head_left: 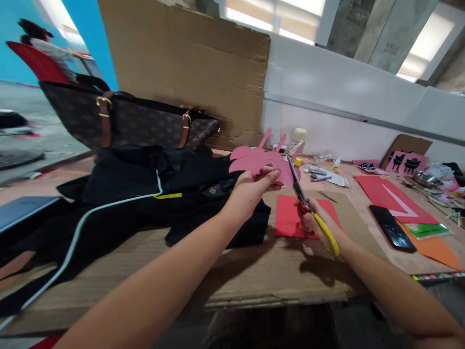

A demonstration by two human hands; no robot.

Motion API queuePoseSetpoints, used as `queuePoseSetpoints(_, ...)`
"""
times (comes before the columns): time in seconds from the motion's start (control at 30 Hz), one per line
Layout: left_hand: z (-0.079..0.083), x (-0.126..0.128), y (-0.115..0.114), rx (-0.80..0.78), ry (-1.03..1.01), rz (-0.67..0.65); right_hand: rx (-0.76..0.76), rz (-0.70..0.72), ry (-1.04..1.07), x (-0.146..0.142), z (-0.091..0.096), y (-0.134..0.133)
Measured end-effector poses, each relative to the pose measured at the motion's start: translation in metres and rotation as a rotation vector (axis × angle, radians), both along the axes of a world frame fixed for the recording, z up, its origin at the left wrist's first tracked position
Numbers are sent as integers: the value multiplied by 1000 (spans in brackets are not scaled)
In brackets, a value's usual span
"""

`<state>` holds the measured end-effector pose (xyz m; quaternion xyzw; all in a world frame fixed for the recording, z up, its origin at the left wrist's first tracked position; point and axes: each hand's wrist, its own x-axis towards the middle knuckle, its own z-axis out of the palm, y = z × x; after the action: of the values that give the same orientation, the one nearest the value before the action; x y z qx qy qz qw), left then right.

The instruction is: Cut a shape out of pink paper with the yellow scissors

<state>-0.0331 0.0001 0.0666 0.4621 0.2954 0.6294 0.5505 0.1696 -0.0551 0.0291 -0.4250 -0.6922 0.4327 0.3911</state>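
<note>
Between the thumb and fingers of my left hand [250, 191] is a pink paper cutout [250, 159] with rounded lobes and narrow pointed strips at its top. My right hand [319, 218] grips scissors [298, 188] with yellow and red handles. Their blades point up and meet the right edge of the pink paper; whether they are parted there I cannot make out. Below my right hand, a red paper sheet [286, 218] lies on the cardboard [254, 281]. Black cloth [134, 184] spreads just left of my left hand.
A brown handbag [145, 123] stands at the back left, and a white cable [82, 225] crosses the cloth. At right lie a black phone [392, 228], a larger red sheet [395, 196] and orange paper [434, 247]. A person [54, 51] sits in the far left background.
</note>
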Motion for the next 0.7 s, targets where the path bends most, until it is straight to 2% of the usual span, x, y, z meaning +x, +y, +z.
queuePoseSetpoints(0.17,0,1,-2,5,34,-37,2,9,-1,0,1,-1)
queuePoseSetpoints(0.7,3,0,-5,-27,38,-13,23,39,-7,1,6,-2)
